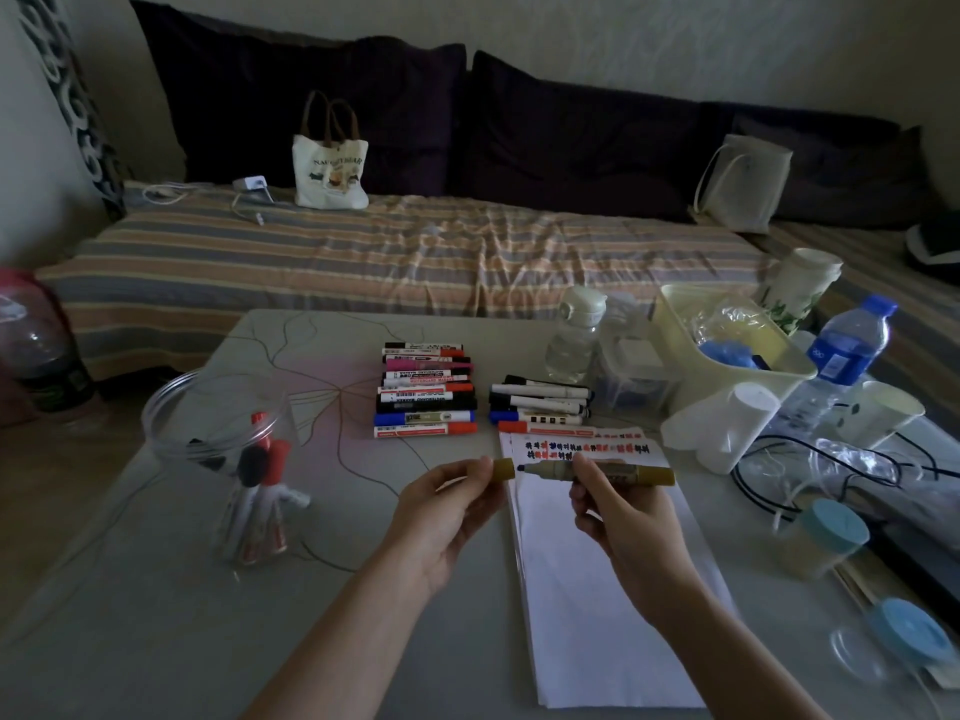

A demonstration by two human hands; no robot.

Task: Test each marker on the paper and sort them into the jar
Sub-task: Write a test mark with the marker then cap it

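Head view: over the paper (597,589), the right hand (618,511) grasps an uncapped olive marker (602,471) while the left hand (447,504) pinches its cap (504,469) just off the tip. Behind lie two marker piles (425,389), some reading "WHITEBOARD MARKER". The jar (228,439) at left holds a few markers; the tote bag's (330,171) print is too small to read.

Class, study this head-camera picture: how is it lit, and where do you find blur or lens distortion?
Head view: dim, soft room light; the paper is the brightest patch. The clear jar at left looks smeared and stretched, the blue-lidded containers at right are soft, and the bed edge bows from wide-angle distortion.
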